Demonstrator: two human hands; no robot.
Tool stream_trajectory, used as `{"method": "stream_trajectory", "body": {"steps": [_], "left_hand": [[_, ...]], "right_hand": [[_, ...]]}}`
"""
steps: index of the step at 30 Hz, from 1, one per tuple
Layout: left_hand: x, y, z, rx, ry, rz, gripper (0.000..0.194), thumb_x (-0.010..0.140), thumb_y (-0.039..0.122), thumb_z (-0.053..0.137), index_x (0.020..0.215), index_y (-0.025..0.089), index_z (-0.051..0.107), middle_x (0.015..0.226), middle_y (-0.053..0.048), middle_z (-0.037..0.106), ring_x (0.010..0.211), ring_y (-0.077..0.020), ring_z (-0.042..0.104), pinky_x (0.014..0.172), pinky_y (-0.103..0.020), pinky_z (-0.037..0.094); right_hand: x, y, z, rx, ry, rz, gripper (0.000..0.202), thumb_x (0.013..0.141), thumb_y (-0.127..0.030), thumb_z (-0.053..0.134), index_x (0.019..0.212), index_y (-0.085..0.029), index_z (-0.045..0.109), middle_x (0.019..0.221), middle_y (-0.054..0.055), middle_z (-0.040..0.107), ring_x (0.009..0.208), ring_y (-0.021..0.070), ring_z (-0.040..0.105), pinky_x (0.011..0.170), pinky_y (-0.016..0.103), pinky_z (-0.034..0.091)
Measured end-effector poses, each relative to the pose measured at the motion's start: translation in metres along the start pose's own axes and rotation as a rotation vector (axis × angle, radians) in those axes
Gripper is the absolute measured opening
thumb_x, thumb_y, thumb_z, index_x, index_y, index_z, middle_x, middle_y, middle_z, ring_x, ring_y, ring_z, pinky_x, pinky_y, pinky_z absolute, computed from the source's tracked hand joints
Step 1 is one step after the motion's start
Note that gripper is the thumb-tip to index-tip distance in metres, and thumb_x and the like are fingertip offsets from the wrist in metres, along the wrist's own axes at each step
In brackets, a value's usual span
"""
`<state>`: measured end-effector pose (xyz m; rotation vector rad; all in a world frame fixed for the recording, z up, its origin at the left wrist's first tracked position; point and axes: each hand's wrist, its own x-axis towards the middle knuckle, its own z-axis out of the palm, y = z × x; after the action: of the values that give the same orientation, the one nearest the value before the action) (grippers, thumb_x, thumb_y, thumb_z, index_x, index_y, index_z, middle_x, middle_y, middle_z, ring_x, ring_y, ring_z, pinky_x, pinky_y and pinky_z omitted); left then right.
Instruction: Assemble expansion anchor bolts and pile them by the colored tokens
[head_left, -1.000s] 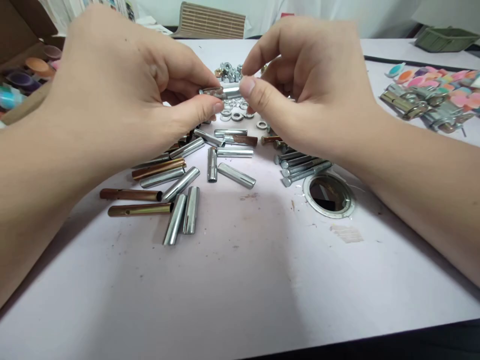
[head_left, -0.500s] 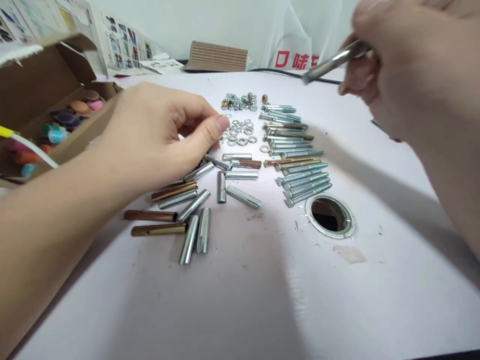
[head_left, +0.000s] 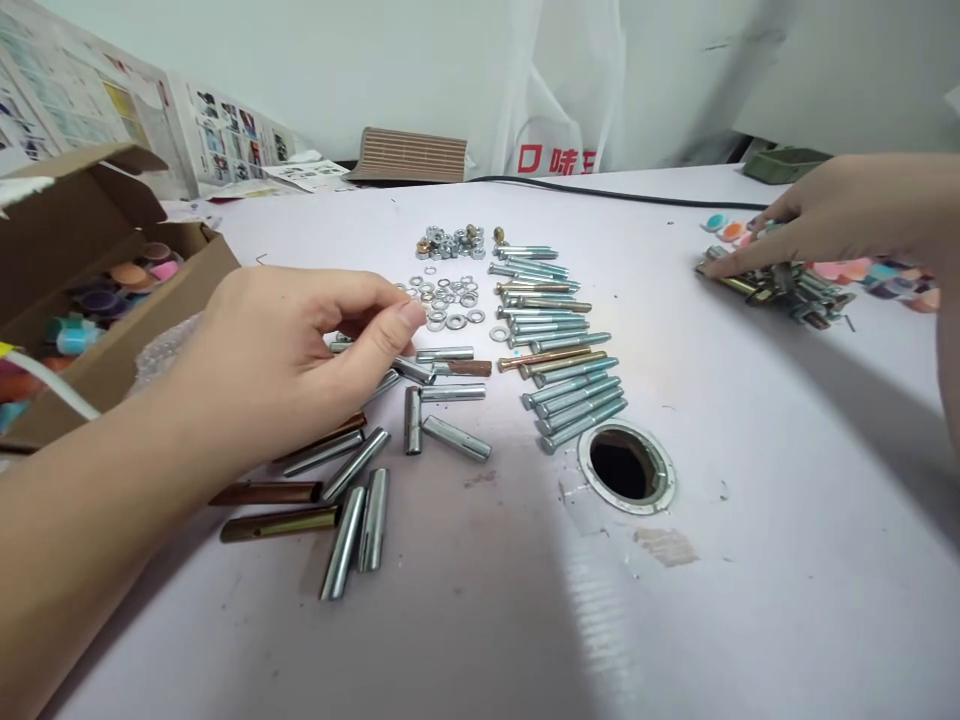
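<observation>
My left hand (head_left: 300, 350) hovers over the metal sleeves (head_left: 456, 438), thumb and forefinger pressed together; anything between them is hidden. Silver and brownish sleeves lie scattered below and beside it. Just past its fingertips are loose washers (head_left: 455, 321) and a cluster of nuts (head_left: 450, 243). At the far right, my right hand (head_left: 832, 225) reaches down to a pile of expansion bolts (head_left: 806, 300). Its fingers close on an expansion bolt (head_left: 731, 283) at the pile's left edge; the other fingers are partly hidden. Several long bolts (head_left: 562, 325) lie in a column mid-table.
An opened cardboard box (head_left: 187, 300) with colourful small pots stands at left. More coloured pots (head_left: 862, 268) lie behind the bolt pile. A round hole with a metal rim (head_left: 664, 480) is in the white table (head_left: 480, 640). A black cable (head_left: 600, 188) runs along the back.
My right hand, carrying a metal piece in the air, has swung down and right to the bolt pile. My left hand keeps its pinch over the sleeves. The view has shifted right.
</observation>
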<state>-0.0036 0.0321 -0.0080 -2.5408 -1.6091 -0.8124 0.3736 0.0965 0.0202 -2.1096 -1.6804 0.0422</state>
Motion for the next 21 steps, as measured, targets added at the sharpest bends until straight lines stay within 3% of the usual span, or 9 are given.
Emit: {"method": "stream_trajectory", "body": {"steps": [5, 7, 9, 11, 14, 16, 18, 21], "left_hand": [[-0.001, 0.001, -0.002, 0.016, -0.012, -0.015, 0.027, 0.092, 0.037, 0.056, 0.080, 0.024, 0.076, 0.061, 0.007, 0.065, 0.054, -0.0083, 0.050, 0.057, -0.024, 0.034], [-0.001, 0.001, -0.003, 0.020, -0.020, -0.018, 0.027, 0.092, 0.037, 0.056, 0.081, 0.024, 0.076, 0.062, 0.007, 0.066, 0.053, -0.0080, 0.050, 0.056, -0.023, 0.034], [-0.001, 0.002, -0.003, 0.024, -0.022, -0.023, 0.026, 0.092, 0.036, 0.056, 0.082, 0.024, 0.076, 0.062, 0.008, 0.066, 0.050, -0.0073, 0.047, 0.055, -0.023, 0.035], [-0.001, 0.002, -0.003, 0.022, -0.030, -0.029, 0.026, 0.093, 0.034, 0.055, 0.084, 0.024, 0.076, 0.063, 0.008, 0.066, 0.048, -0.0066, 0.045, 0.056, -0.023, 0.036], [0.000, 0.000, -0.002, -0.004, -0.026, -0.018, 0.025, 0.092, 0.035, 0.056, 0.083, 0.025, 0.077, 0.064, 0.008, 0.068, 0.047, -0.0069, 0.044, 0.058, -0.024, 0.038], [0.001, -0.001, -0.001, -0.012, -0.013, -0.008, 0.023, 0.090, 0.037, 0.059, 0.082, 0.026, 0.077, 0.060, 0.007, 0.066, 0.046, -0.0079, 0.044, 0.057, -0.025, 0.038], [0.002, -0.002, 0.000, -0.005, -0.007, -0.009, 0.022, 0.089, 0.037, 0.060, 0.081, 0.026, 0.078, 0.060, 0.007, 0.067, 0.046, -0.0084, 0.045, 0.056, -0.026, 0.038], [0.002, -0.002, -0.001, 0.021, -0.022, -0.025, 0.021, 0.089, 0.033, 0.059, 0.084, 0.026, 0.078, 0.067, 0.007, 0.071, 0.052, -0.0086, 0.051, 0.056, -0.025, 0.039]], "right_hand": [[-0.001, 0.015, 0.003, -0.183, -0.076, 0.119, 0.099, 0.096, -0.068, 0.000, 0.060, -0.008, 0.071, 0.107, 0.011, 0.070, 0.096, 0.0168, 0.065, 0.061, 0.040, 0.030], [0.008, 0.015, 0.003, -0.299, -0.205, 0.242, 0.091, 0.091, -0.074, 0.018, 0.073, -0.007, 0.076, 0.110, 0.013, 0.070, 0.096, 0.0197, 0.066, 0.061, 0.041, 0.030], [0.016, 0.010, 0.003, -0.401, -0.305, 0.356, 0.073, 0.078, -0.075, 0.051, 0.092, -0.009, 0.080, 0.110, 0.013, 0.071, 0.097, 0.0229, 0.067, 0.062, 0.040, 0.033], [0.018, -0.002, 0.004, -0.426, -0.293, 0.388, 0.066, 0.067, -0.066, 0.072, 0.107, -0.014, 0.078, 0.107, 0.013, 0.072, 0.096, 0.0245, 0.067, 0.063, 0.039, 0.036], [0.003, -0.027, 0.008, -0.340, -0.135, 0.233, 0.051, 0.079, -0.056, 0.070, 0.110, -0.016, 0.077, 0.100, 0.013, 0.071, 0.089, 0.0222, 0.065, 0.062, 0.038, 0.038], [-0.014, -0.046, 0.013, -0.253, -0.071, 0.047, 0.043, 0.086, -0.054, 0.063, 0.104, -0.017, 0.076, 0.086, 0.011, 0.070, 0.077, 0.0183, 0.060, 0.060, 0.036, 0.039], [-0.033, -0.063, 0.017, -0.097, -0.132, -0.186, 0.039, 0.089, -0.054, 0.060, 0.100, -0.020, 0.075, 0.073, 0.007, 0.066, 0.062, 0.0141, 0.054, 0.057, 0.034, 0.040], [-0.052, -0.079, 0.020, -0.009, -0.340, -0.570, 0.031, 0.087, -0.052, 0.065, 0.090, -0.022, 0.073, 0.072, 0.005, 0.066, 0.057, 0.0134, 0.052, 0.054, 0.032, 0.039]]}}
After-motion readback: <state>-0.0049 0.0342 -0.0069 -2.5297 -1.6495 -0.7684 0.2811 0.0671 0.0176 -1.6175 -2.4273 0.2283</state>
